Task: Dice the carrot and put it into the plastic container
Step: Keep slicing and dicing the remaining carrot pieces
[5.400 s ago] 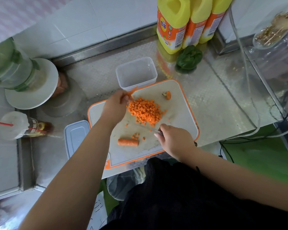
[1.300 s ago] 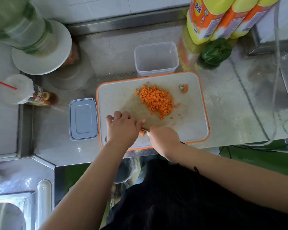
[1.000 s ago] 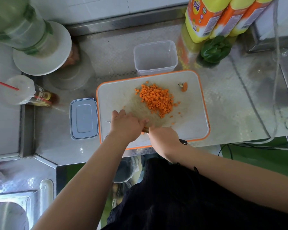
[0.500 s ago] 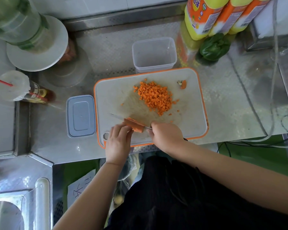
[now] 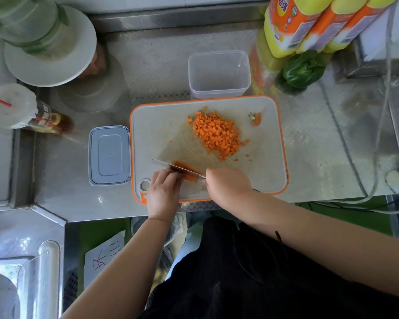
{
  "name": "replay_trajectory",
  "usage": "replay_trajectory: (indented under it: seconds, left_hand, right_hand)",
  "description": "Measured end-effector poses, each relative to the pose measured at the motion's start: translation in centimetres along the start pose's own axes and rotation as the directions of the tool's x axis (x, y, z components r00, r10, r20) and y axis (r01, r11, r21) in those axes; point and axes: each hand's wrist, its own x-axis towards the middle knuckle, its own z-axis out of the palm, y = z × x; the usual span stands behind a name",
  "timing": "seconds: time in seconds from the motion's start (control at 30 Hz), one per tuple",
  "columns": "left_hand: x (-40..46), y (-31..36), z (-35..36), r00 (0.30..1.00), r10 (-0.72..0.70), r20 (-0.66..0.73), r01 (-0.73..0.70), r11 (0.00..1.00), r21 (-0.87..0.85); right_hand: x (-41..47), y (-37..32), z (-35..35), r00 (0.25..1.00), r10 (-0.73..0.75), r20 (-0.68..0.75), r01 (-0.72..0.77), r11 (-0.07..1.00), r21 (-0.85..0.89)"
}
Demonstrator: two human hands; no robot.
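Stood at a shiny metal counter [image 5: 309, 157], looking down at a white cutting board [image 5: 161, 125] with an orange rim

Held a leftover carrot piece [image 5: 186, 169] down on the near part of the board with the left hand [image 5: 164, 192], fingers curled and pinching it. Gripped a knife [image 5: 171, 166] with the right hand [image 5: 228, 185], fingers wrapped around the handle, handle mostly hidden. Laid the blade across the carrot piece, tip pointing left

Had a pile of diced carrot [image 5: 218, 135] in the middle of the board, with a few small bits scattered near it. Left the carrot end [image 5: 257, 118] by itself near the far right corner of the board

Kept the plastic container [image 5: 219, 88] just past the far edge of the board, open, with no carrot inside. Put its gray lid [image 5: 109, 155] flat on the counter, just beside the left edge of the board

Also there: three yellow bottles [image 5: 286, 21] at the far right, a green pepper [image 5: 303, 69] in front of them, a drink cup with a red straw [image 5: 12, 104] at the far left
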Motion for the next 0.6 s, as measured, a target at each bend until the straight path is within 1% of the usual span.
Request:
replay_trajectory:
  seconds: [0.07,0.17,0.27,0.43,0.6]
  left_hand:
    - [-0.1,-0.1,0.1,1.0,0.013,-0.022,-0.013,1.0,-0.007]
    - [-0.3,-0.2,0.3,0.999,0.029,-0.043,-0.029,1.0,0.0]
    - [-0.4,-0.2,0.4,0.999,0.026,-0.045,-0.026,1.0,0.013]
    - [-0.3,-0.1,0.2,1.0,0.009,-0.024,-0.009,1.0,0.012]
    - [-0.4,0.0,0.3,0.999,-0.035,-0.002,0.035,0.999,0.02]
  right_hand:
    - [0.4,-0.4,-0.4,0.999,0.02,0.044,-0.019,1.0,-0.015]
    - [1.1,-1.0,-0.7,0.996,0.011,0.087,-0.009,1.0,-0.022]
    - [1.6,-0.9,-0.4,0.996,0.006,0.094,-0.012,0.997,0.072]
    - [0.9,-0.5,0.6,0.999,-0.019,0.048,0.012,0.991,0.137]
    - [1.4,0.5,0.6,0.999,0.036,0.036,-0.042,0.983,0.181]
